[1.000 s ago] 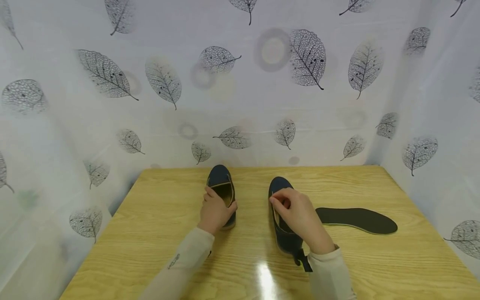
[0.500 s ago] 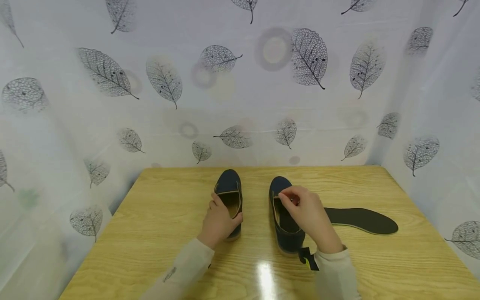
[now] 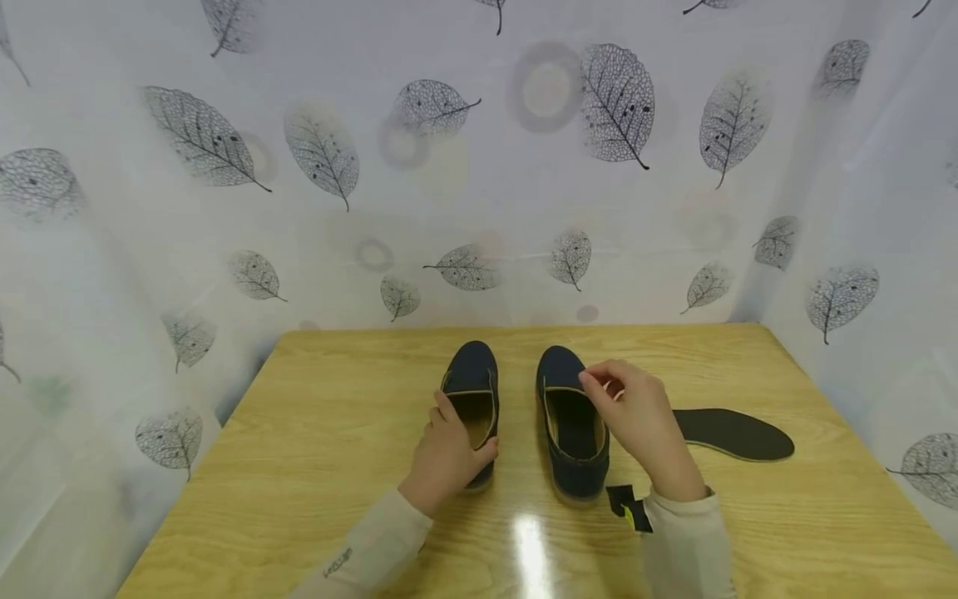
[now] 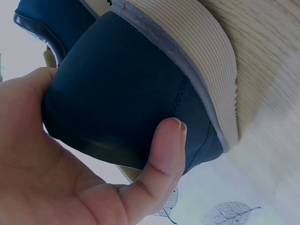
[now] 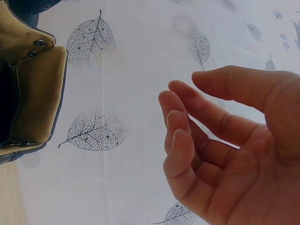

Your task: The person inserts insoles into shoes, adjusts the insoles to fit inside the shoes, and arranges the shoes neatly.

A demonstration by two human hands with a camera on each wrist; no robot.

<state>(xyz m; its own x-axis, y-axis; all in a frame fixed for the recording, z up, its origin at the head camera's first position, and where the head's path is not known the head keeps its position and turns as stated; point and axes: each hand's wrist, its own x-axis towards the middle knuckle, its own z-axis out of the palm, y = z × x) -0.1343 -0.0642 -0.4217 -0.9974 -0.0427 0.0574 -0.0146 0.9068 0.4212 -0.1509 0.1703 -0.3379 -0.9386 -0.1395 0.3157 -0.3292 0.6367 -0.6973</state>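
My left hand [image 3: 445, 462] grips the left navy shoe [image 3: 473, 368] around its heel end. Up close in the left wrist view, its fingers and thumb wrap the dark blue heel [image 4: 112, 84] above a ribbed cream sole [image 4: 206, 37]. The right navy shoe [image 3: 560, 368] stands beside it, toe pointing away, its dark inside visible. Just off that shoe's right edge hovers my right hand [image 3: 647, 420], fingers loosely curled with nothing between them. The right wrist view shows the same hand [image 5: 225, 150] apart from the tan-lined shoe opening [image 5: 42, 98].
A black insole [image 3: 737, 433] lies flat on the wooden table [image 3: 314, 416] to the right, partly hidden behind my right hand. A black strap-like piece [image 3: 630, 509] with a yellow mark sits at the right sleeve. A leaf-printed white curtain [image 3: 479, 191] hangs behind the table.
My left hand has moved the left shoe rightward, closer to the right shoe. My right hand has drawn off the right shoe toward the right, uncovering its opening.
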